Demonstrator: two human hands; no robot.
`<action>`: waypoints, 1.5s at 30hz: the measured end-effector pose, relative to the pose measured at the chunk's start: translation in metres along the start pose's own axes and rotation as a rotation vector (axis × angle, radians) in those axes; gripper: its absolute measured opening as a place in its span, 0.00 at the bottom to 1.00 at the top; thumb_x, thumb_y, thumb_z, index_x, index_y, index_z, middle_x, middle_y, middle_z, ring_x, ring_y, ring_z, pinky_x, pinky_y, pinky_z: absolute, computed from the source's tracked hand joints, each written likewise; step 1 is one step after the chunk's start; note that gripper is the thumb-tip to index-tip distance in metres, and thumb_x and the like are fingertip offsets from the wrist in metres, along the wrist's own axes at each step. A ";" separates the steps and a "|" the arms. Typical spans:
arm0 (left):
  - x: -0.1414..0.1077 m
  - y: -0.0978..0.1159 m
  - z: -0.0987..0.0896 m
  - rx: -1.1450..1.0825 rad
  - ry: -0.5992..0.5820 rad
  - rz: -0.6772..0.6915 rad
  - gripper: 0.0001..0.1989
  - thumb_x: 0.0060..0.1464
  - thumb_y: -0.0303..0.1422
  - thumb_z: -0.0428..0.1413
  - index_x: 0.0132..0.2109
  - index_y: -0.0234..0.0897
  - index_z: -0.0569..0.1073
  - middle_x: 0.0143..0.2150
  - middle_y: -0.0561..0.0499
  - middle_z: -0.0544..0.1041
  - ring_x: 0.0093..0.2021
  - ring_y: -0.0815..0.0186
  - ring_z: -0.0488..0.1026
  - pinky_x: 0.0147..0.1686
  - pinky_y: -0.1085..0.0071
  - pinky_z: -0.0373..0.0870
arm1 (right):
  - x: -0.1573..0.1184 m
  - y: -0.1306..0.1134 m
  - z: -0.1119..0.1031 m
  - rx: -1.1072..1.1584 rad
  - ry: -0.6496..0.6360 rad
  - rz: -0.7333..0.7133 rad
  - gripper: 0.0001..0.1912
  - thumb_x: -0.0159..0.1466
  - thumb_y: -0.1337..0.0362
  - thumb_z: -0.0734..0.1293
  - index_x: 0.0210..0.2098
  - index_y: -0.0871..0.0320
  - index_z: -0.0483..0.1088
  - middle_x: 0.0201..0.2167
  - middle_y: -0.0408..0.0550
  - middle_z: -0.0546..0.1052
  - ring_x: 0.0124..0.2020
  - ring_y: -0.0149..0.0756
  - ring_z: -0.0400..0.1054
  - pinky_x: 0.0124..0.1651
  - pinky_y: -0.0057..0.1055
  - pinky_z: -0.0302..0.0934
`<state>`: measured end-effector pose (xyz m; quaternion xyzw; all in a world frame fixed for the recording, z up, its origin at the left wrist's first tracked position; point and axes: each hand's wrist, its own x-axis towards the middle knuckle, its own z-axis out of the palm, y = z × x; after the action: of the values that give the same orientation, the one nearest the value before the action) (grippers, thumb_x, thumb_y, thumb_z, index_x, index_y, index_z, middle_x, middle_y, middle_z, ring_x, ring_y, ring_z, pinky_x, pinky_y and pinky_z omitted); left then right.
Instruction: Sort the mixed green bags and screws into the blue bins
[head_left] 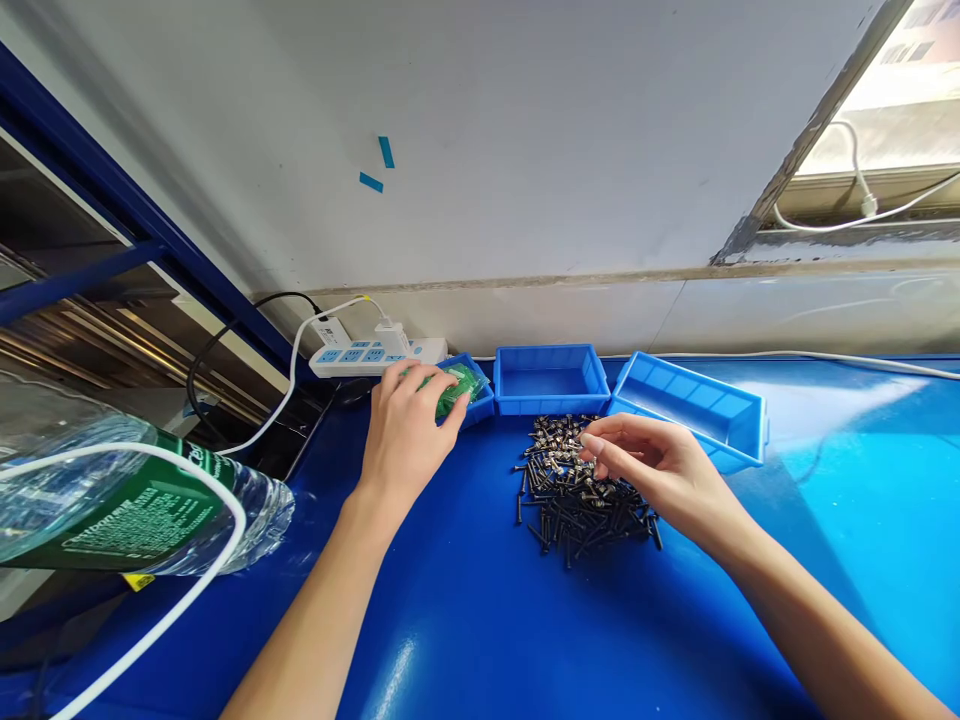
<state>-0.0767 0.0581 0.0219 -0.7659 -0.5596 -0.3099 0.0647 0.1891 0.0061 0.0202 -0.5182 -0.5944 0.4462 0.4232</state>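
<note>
My left hand (pixel 411 425) is at the left blue bin (pixel 480 408), its fingers curled over a green plastic packet (pixel 463 386). The packet's clear, crinkled edge sticks out to the right of the fingers. Over the right side of a pile of screws (pixel 562 495) hovers my right hand (pixel 660 465), thumb and forefinger brought together in a pinch. Whatever may sit between those fingertips is too small to make out. The pile mixes dark screws at the front with brassy, silvery ones behind.
Behind the pile stand a middle blue bin (pixel 551 405) and a tilted right blue bin (pixel 686 400). A white power strip (pixel 337 360) lies against the wall. At left, a large water bottle (pixel 142 510) lies on its side with a white cable (pixel 234 525) crossing before it.
</note>
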 end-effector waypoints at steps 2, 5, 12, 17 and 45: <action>-0.001 0.000 0.000 0.050 0.008 -0.022 0.13 0.64 0.37 0.57 0.51 0.39 0.81 0.55 0.39 0.82 0.64 0.38 0.69 0.58 0.40 0.71 | 0.000 0.000 -0.001 0.014 0.001 0.006 0.24 0.57 0.40 0.76 0.34 0.56 0.81 0.30 0.48 0.82 0.29 0.38 0.74 0.35 0.33 0.71; -0.003 0.000 0.000 0.113 -0.042 -0.056 0.15 0.67 0.36 0.53 0.55 0.40 0.80 0.57 0.38 0.80 0.62 0.39 0.72 0.54 0.40 0.74 | 0.000 -0.001 -0.001 0.010 0.002 0.009 0.24 0.57 0.40 0.76 0.34 0.56 0.81 0.31 0.49 0.82 0.29 0.38 0.74 0.36 0.34 0.72; -0.003 -0.001 -0.001 0.243 -0.044 -0.052 0.15 0.68 0.38 0.54 0.53 0.42 0.82 0.52 0.38 0.80 0.51 0.43 0.75 0.44 0.47 0.77 | 0.001 0.000 -0.005 -0.037 0.018 0.013 0.28 0.57 0.36 0.73 0.34 0.56 0.81 0.31 0.51 0.83 0.29 0.40 0.75 0.36 0.36 0.73; -0.001 -0.006 -0.003 0.228 -0.116 -0.094 0.16 0.67 0.42 0.56 0.55 0.43 0.81 0.51 0.38 0.78 0.50 0.43 0.73 0.45 0.48 0.77 | 0.001 0.000 -0.007 -0.024 0.028 0.020 0.28 0.55 0.36 0.75 0.34 0.55 0.81 0.29 0.50 0.82 0.29 0.40 0.75 0.35 0.35 0.74; -0.019 0.035 0.024 -0.333 -0.534 0.392 0.08 0.67 0.24 0.56 0.46 0.36 0.81 0.46 0.46 0.82 0.45 0.60 0.81 0.46 0.66 0.78 | -0.002 0.001 -0.001 -0.479 0.128 -0.312 0.11 0.68 0.55 0.68 0.32 0.52 0.77 0.23 0.45 0.78 0.24 0.37 0.69 0.28 0.35 0.66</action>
<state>-0.0392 0.0410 0.0008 -0.9125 -0.3412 -0.1676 -0.1509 0.1901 0.0038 0.0197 -0.5328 -0.7275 0.1890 0.3887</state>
